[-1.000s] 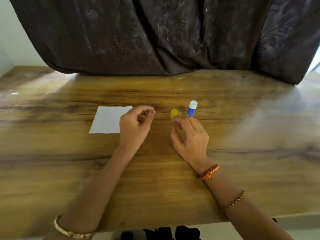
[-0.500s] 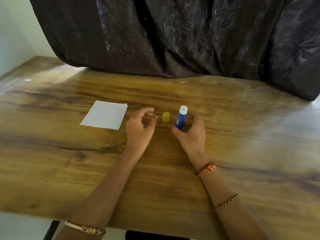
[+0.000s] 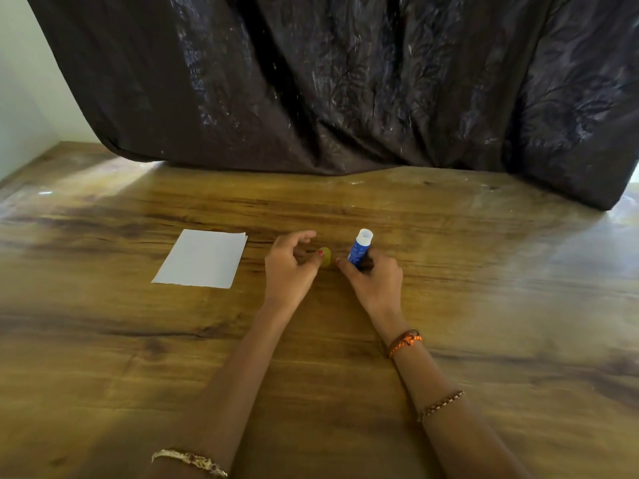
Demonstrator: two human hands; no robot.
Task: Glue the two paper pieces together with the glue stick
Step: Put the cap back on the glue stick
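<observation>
Right now, by label:

Right hand: the right hand [image 3: 375, 283] curls its fingers and thumb round the lower barrel of the glue stick [image 3: 359, 249], low down by the base.

Left hand: the left hand [image 3: 288, 267] sits just left of the glue stick, fingers loosely bent and gripping nothing; its thumb tip touches or nearly touches the yellow cap [image 3: 325, 257], I cannot tell which.

Cap: it is off the stick and lies on the tabletop [image 3: 484, 305] between the two hands, just left of the glue stick.

Glue stick, axis: its long axis is close to upright, leaning slightly up and to the right in the head view; the open white end points upward and away from the person, and the base is down by the tabletop, hidden by the fingers.

Paper: the paper pieces [image 3: 204, 259] lie flat, well to the left of the glue stick, past the left hand; they look like a stack with edges fanned at the top right corner, but the count is not clear.

Step in hand: judging by the grip, picking up the uncapped stick to carry it to the paper.

Doing it well: hold the barrel firmly, turn the open end down only over the paper, and let the free hand pin the sheet flat so it does not slide.

Backdrop: dark cloth [image 3: 345, 81] hangs behind the glue stick.
</observation>
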